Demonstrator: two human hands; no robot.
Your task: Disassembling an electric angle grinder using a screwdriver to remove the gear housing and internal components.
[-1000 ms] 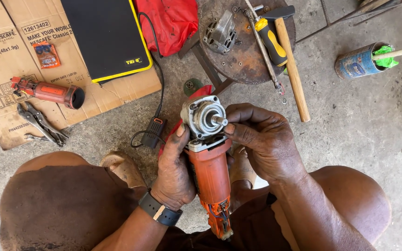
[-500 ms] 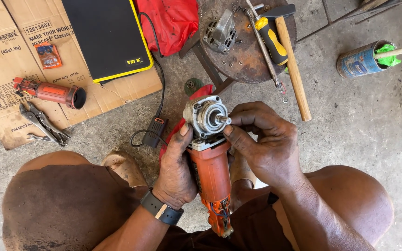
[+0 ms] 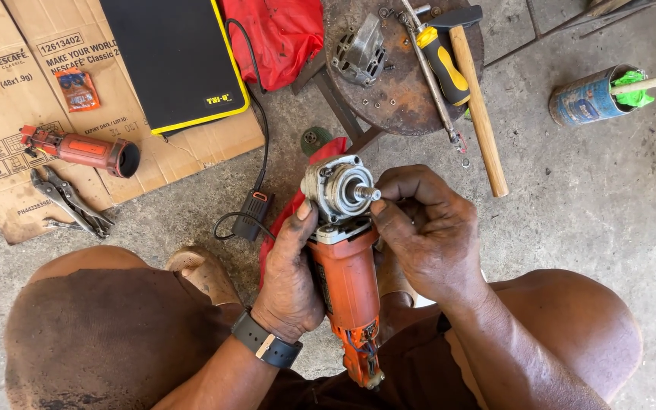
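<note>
Concrete floor (image 3: 609, 228) below: the left hand (image 3: 291, 281) grips the orange angle grinder (image 3: 343, 266) body, while the right hand (image 3: 427, 228) fingers pinch, seemingly, its threaded spindle (image 3: 366, 193).

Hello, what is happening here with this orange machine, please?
A person sits low over a concrete floor and holds an orange angle grinder upright. The left hand wraps its body, while the right hand has its fingertips at the threaded spindle on the metal gear head. No disc or guard is mounted. Nearby, a hammer and a screwdriver lie on a rusty round stand.
</note>
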